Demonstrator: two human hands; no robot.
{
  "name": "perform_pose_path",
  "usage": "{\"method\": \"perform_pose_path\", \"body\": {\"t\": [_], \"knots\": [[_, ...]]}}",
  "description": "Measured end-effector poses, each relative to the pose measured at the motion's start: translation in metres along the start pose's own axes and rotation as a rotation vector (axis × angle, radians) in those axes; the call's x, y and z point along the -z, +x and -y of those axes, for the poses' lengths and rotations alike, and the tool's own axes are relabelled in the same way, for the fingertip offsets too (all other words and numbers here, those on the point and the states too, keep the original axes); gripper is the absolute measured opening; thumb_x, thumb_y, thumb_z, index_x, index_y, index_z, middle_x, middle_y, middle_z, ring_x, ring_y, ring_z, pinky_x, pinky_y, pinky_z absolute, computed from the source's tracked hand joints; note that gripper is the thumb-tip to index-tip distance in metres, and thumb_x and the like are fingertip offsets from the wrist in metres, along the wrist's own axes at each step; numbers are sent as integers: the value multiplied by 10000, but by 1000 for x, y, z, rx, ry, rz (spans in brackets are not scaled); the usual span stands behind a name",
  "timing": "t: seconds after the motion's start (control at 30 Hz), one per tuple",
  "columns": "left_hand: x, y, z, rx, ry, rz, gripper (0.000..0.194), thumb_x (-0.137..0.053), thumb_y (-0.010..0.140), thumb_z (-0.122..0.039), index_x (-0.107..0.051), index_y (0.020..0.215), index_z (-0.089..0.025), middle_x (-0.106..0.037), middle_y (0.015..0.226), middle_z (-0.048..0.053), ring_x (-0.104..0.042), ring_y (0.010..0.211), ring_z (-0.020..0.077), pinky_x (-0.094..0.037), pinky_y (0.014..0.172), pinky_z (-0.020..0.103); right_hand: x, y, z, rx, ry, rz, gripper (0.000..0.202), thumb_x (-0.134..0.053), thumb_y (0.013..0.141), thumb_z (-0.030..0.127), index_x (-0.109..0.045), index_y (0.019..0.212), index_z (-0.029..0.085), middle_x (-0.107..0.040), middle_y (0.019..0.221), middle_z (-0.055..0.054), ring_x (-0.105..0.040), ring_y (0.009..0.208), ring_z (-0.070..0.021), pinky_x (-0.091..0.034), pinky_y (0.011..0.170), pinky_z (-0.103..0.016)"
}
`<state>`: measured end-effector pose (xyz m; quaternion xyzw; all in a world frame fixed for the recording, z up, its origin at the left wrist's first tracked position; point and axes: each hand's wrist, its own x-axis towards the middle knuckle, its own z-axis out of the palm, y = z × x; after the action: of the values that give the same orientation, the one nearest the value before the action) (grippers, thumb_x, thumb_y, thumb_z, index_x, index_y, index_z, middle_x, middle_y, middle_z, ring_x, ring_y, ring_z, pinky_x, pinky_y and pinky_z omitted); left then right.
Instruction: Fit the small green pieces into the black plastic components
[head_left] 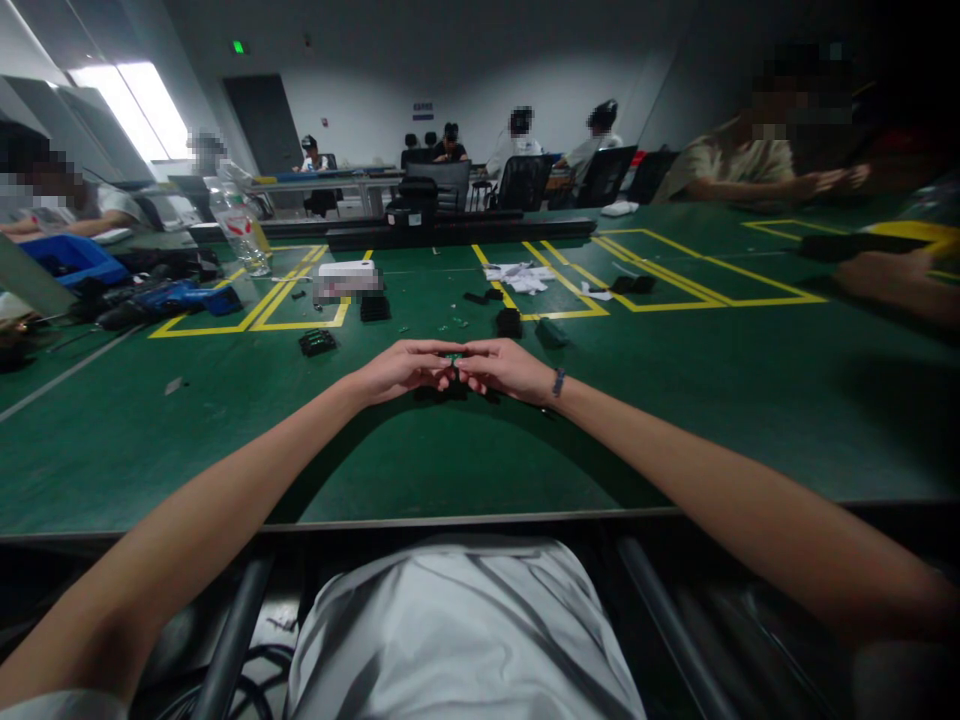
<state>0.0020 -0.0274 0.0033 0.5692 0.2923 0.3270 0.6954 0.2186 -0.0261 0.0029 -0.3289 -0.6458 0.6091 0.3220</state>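
Observation:
My left hand [405, 371] and my right hand [506, 369] meet just above the green table [465, 465], fingertips together. Between them they pinch a small green piece [454, 358], perhaps a little circuit board; most of it is hidden by the fingers. Both hands are closed on it. Just beyond lie several loose green bits [450, 326]. A black holder with green pieces in it [317, 342] rests to the left of my left hand. Past my right hand are a black block [508, 322] and a dark green block [553, 333].
A clear bottle [244, 235] stands at the left, near a blue power drill [202, 297] and a blue bin [75, 258]. White paper scraps [521, 277] and a white box [346, 280] lie farther back. Another person's arm [900, 285] reaches in at the right.

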Motion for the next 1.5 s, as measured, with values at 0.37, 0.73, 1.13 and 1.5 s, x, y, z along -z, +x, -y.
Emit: {"method": "perform_pose_path", "body": {"t": [0.37, 0.73, 1.13, 1.5], "knots": [[0, 2, 4, -57, -28, -44, 428, -652, 838, -154, -638, 1266, -135, -707, 937, 106, -657, 736, 118, -524, 729, 268, 0, 3, -2, 0, 115, -57, 343, -750, 777, 303, -619, 1059, 158, -653, 718, -20, -572, 541, -102, -413, 465, -213], [-3, 5, 9, -121, 31, -142, 402, -660, 874, -258, -637, 1253, -125, -723, 887, 108, -695, 725, 148, -556, 716, 291, 1, 4, -4, 131, 84, -290, 260, -774, 755, 359, -630, 833, 157, -590, 677, -9, -552, 543, -105, -392, 448, -226], [5, 12, 20, -199, 362, -225, 593, -660, 872, -395, -531, 1377, -113, -741, 909, 125, -689, 742, 160, -549, 701, 288, -2, 4, -10, 88, 64, -277, 292, -785, 745, 389, -696, 866, 138, -638, 729, -42, -559, 556, -99, -382, 435, -211], [1, 12, 18, -212, 452, -184, 490, -640, 879, -417, -639, 1259, -107, -747, 881, 120, -711, 769, 184, -566, 719, 304, -5, 9, -13, 92, -10, -357, 302, -804, 718, 409, -681, 786, 142, -656, 691, -51, -545, 523, -96, -393, 420, -212]]}}
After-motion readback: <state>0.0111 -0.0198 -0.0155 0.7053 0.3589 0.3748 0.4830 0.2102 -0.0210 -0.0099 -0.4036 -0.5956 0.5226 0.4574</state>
